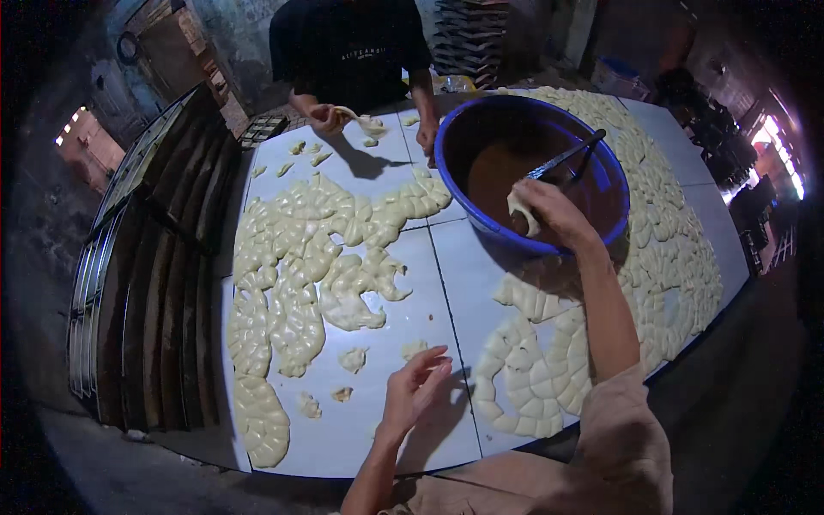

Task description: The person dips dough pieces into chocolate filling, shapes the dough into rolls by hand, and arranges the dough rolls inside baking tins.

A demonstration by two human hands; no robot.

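Note:
My right hand (549, 210) is closed round a pale piece of dough (522, 215) at the near rim of a big blue tub (468, 210). Brown stuff (498, 176), perhaps a filling, lies in the tub, and a dark-handled utensil (566, 156) leans inside. Over the near part of the table my left hand (415, 390) hovers with fingers apart and nothing in it. Close to it lie small dough pieces (353, 359). Flattened dough pieces (300, 257) spread in a joined sheet on the left, and more dough pieces (532, 369) lie below my right forearm.
Across the white table (412, 292) a co-worker in a dark shirt (352, 51) holds a piece of dough (365, 120). Many dough pieces (665, 223) cover the table's right side. A rack of trays (163, 275) stands along the left edge; stacked trays (470, 39) stand behind.

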